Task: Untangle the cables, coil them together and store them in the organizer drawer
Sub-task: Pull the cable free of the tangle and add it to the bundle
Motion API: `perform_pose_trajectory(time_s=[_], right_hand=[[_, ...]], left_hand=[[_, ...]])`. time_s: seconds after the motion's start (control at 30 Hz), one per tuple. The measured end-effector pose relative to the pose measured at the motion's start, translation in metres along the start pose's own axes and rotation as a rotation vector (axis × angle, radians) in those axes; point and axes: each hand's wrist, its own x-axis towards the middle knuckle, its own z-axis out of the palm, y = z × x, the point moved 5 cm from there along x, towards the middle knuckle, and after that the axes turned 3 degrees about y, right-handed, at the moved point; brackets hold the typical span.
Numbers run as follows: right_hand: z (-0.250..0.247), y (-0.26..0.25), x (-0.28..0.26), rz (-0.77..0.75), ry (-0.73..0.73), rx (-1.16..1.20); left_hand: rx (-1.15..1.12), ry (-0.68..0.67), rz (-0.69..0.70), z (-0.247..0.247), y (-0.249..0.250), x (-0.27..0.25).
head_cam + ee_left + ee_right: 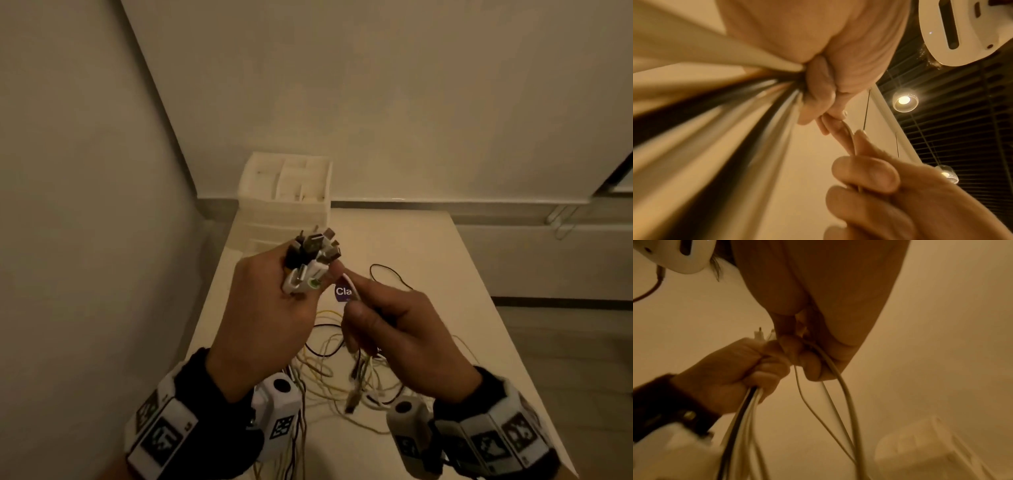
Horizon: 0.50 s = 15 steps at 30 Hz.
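My left hand grips a bunch of cable plugs, white, black and metal USB ends fanned out above the fist. Their cords hang down from the left hand toward the table. My right hand pinches a thin white cable just right of the plugs, and more cords trail below its fingers. Loose white, yellow and black cables lie tangled on the table under both hands. The white organizer stands at the table's far left corner.
The white table runs away from me, with a wall close on the left. A purple sticker lies on it beneath the hands. A black cable loop lies further right. The floor drops off beyond the right edge.
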Motion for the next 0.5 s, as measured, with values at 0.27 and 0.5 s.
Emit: perform_pose_trajectory(time_s=[0.27,0.5], right_hand=[[0.01,0.049,-0.04,0.205,0.096,0.016],[0.015,0.049,-0.089,0.43,0.21,0.127]], left_hand=[[-0.227,0.15,-0.249,-0.049,-0.037,0.006],[-0.462,-0.027,-0.407,-0.045,-0.047,-0.016]])
